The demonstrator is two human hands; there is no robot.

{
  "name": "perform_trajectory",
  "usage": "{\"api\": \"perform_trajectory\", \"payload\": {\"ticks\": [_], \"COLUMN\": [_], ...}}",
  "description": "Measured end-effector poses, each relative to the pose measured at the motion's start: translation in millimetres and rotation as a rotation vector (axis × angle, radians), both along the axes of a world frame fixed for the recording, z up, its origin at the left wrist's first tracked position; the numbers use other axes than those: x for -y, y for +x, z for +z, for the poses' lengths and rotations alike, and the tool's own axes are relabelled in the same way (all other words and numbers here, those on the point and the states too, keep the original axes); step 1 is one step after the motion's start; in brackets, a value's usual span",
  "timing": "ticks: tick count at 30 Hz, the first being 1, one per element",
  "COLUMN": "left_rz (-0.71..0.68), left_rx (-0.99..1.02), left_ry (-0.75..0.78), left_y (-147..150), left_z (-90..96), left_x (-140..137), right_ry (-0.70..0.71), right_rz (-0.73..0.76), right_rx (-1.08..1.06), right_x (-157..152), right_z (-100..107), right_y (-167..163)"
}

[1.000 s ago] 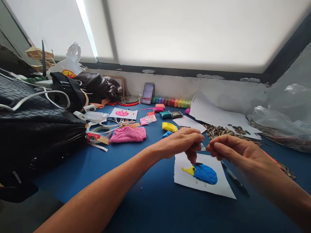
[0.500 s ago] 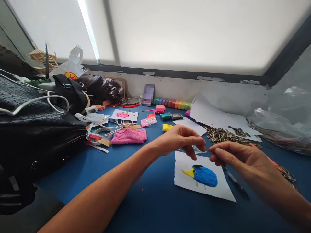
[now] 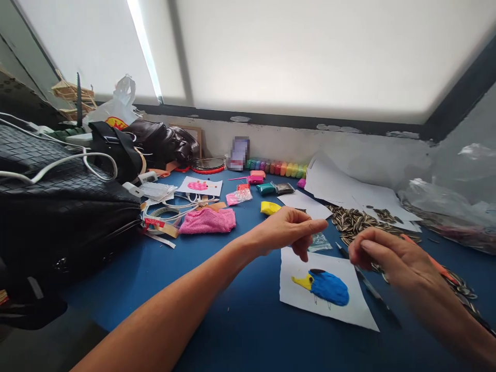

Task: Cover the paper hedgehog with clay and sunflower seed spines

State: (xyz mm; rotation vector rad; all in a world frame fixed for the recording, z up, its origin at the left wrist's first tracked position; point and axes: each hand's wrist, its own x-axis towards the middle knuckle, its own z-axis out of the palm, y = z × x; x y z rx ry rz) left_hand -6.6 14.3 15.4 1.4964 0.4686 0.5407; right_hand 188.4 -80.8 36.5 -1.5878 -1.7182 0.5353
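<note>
My left hand (image 3: 290, 231) hangs over the far edge of a white paper, one digit stretched to the right and the others loosely bent, with nothing seen in it. To the right, my right hand (image 3: 391, 258) is held above the table, fingers curled in against the thumb. Whatever may be between those fingertips is hidden. On the paper (image 3: 294, 302) is a flat blue body (image 3: 331, 289), apparently of clay, with a yellow beaked head (image 3: 304, 282), a dark eye, a seed-like piece on its back and pencilled legs. A pen (image 3: 374, 292) lies by the paper's right edge.
Striped sunflower seeds (image 3: 351, 222) are heaped behind my right hand, near white sheets (image 3: 349, 186). Clay packets, including a yellow one (image 3: 270, 207), lie farther back. A pink cloth (image 3: 208, 220), cables and a black bag (image 3: 70, 222) occupy the left. Orange-handled scissors (image 3: 434, 263) lie at right.
My hands have moved apart: the right has drawn back to the right, its fingers curled in more. My left hand's lower fingers have bent inward. The view has shifted slightly.
</note>
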Motion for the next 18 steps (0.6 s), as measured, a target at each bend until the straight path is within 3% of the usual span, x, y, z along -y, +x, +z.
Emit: {"api": "perform_trajectory", "payload": {"ticks": [8, 11, 18], "left_rz": [-0.055, -0.043, 0.003], "left_rx": [-0.050, -0.050, -0.028], "left_ry": [-0.030, -0.019, -0.018], "left_y": [0, 0, 0], "left_z": [-1.1, -0.6, 0.1], "left_x": [-2, -1, 0], "right_ry": [0.013, 0.091, 0.067], "right_rz": [-0.012, -0.073, -0.055], "right_rx": [0.058, 0.066, 0.149], "right_x": [1, -2, -1], "right_z": [-7, -11, -16], "right_y": [-4, -1, 5]}}
